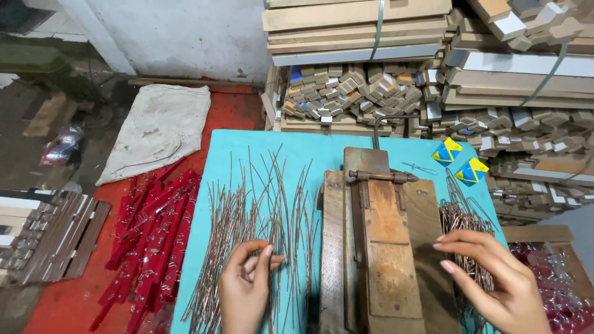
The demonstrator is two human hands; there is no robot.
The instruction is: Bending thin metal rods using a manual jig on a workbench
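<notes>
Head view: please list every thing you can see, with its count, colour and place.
Wire rods: many, coppery, spread on table left.
Bent wires: a pile, coppery, table right.
Wooden jig: one, brown, table centre.
Table: one, turquoise top.
Small boxes: two, blue and yellow, table far right.
Red sticks: many, floor left.
Sack: one, off-white, floor.
Wood strips: stacks, tan, behind table.
Left hand: pinching wire rods.
Right hand: open, fingers over bent wires.

Small craft workshop — stacked timber strips (pixel 359 28), a wooden jig (pixel 377 247) on a teal bench (pixel 297 145), loose wire lengths (pixel 260 210) — bare concrete wall.
</notes>
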